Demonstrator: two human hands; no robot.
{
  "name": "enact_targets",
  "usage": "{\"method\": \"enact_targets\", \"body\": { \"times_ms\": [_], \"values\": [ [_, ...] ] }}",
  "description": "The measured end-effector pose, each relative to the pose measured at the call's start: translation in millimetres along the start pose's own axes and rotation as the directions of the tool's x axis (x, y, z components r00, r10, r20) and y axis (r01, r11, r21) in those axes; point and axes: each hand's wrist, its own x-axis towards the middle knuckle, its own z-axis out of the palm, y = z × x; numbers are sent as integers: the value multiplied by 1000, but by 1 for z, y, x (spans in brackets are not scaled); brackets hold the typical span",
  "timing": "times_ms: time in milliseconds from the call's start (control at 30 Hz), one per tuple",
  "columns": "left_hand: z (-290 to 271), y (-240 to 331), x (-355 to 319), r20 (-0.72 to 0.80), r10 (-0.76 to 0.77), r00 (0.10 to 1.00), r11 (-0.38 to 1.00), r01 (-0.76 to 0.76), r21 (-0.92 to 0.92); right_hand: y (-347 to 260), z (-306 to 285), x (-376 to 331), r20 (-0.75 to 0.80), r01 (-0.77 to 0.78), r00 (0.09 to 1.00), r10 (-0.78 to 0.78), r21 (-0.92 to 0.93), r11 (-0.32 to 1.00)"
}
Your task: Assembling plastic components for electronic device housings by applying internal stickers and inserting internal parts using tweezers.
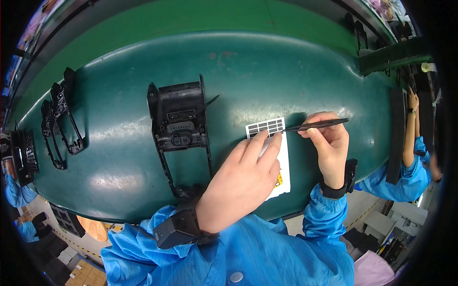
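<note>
A white sheet (281, 155) lies on the green work surface, its far end bearing several small black rectangular stickers (258, 127) in rows. My left hand (241, 178) rests over the sheet with fingers stretched out, the fingertips touching it at the stickers' near edge. Black tweezers (318, 125) are pinched in my right hand (330, 145), their tip at the right edge of the sticker rows. Whether a sticker is caught in the tip is too small to tell. To the left of the sheet sits a black plastic frame (179, 126) with a short cable at its right side.
More black plastic frames (62, 117) lie at the left on the green work surface (257, 71). A dark part (24, 152) sits at the far left edge. At the right, a co-worker's arm (410, 128) reaches in beside long black parts (396, 133). A dark bar (396, 56) juts in at the upper right.
</note>
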Motion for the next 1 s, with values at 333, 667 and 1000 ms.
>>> {"method": "enact_targets", "body": {
  "times_ms": [333, 667, 1000],
  "values": [
    [2, -1, 2, -14, 3, 1000, 1000, -3, -18, 3, -4, 1, -11, -15, 1000, 15, 27, 1000],
    [-23, -9, -9, -132, -58, 990, 911, -1, -412, -1, -2, 0, -77, -27, 996, 33, 81, 996],
    [-67, -43, -99, 90, -683, 725, 350, 432, -831, -34, 32, -17, -227, 50, 974, 1, 217, 975]
  ]
}}
